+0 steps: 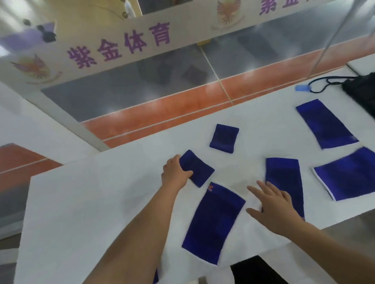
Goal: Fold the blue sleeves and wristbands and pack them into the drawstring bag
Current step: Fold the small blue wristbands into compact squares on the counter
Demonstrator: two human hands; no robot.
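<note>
Several blue pieces lie flat on the white table (81, 214). My left hand (175, 173) grips the near-left edge of a small blue wristband (198, 167). A second wristband (224, 138) lies farther back. A long blue sleeve (213, 223) lies in front of me, between my arms. My right hand (273, 204) hovers with its fingers spread, over the lower part of another sleeve (285, 175). Two more sleeves lie to the right, one far (326, 123) and one near (355, 173). The black drawstring bag (370, 95) sits at the far right edge, partly cut off.
A black cord with a light blue tag (300, 88) lies beside the bag. Behind the table runs a glass wall with a banner of purple characters (119, 49). Beyond it is an orange and grey court floor. The table's near edge is by my body.
</note>
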